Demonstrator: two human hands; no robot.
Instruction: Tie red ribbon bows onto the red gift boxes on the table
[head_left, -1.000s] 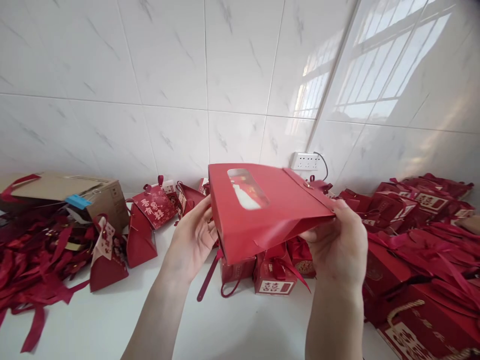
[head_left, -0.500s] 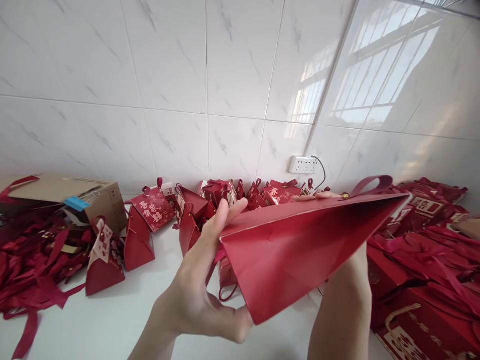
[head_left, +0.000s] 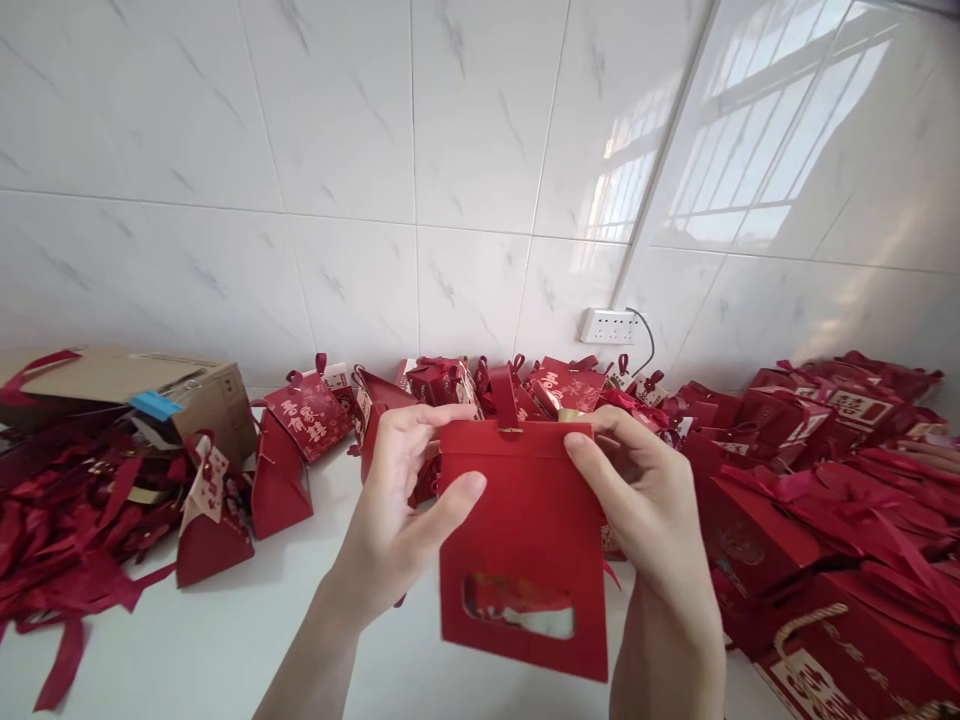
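Note:
A red paper gift box is held upright in front of me, its flat face toward me. That face has a clear window low down, with something pale and red behind it that I cannot make out. At the top edge a ribbon loop handle rises from a small gold fitting. My right hand pinches the top right corner, thumb in front and fingers behind. Around the upper left edge is my left hand, its thumb over the front and its fingers at the top edge, partly hidden.
Red gift boxes stand along the tiled wall on a white table. At left are a cardboard carton and a heap of red ribbons. Larger red boxes pile up at right. A power strip is on the wall.
The gift box has turned from its tilted, side-on position to upright, with its windowed face toward me. My right hand has come from behind it to the top right corner.

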